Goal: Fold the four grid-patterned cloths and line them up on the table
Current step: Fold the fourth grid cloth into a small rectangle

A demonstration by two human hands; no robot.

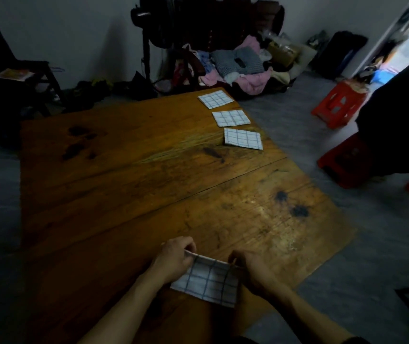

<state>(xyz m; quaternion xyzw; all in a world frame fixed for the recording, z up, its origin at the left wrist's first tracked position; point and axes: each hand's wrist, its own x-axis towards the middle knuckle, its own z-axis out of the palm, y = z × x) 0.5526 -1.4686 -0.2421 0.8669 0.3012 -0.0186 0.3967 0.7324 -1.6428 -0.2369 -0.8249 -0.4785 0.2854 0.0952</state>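
Three folded white cloths with a dark grid lie in a row along the far right edge of the wooden table [136,184]: the farthest cloth [215,99], the middle cloth [231,118] and the nearest cloth of the row [243,138]. A fourth grid cloth [208,281] hangs over the near part of the table, lifted by its top edge. My left hand [175,256] pinches its top left corner. My right hand [249,265] pinches its top right corner. The cloth's lower edge rests on or just above the wood.
Red plastic stools [338,105] stand on the grey floor to the right, beside a dark figure [397,115]. A pile of clothes [238,68] and a standing fan [149,33] sit behind the table. A dark chair [25,78] is at the far left.
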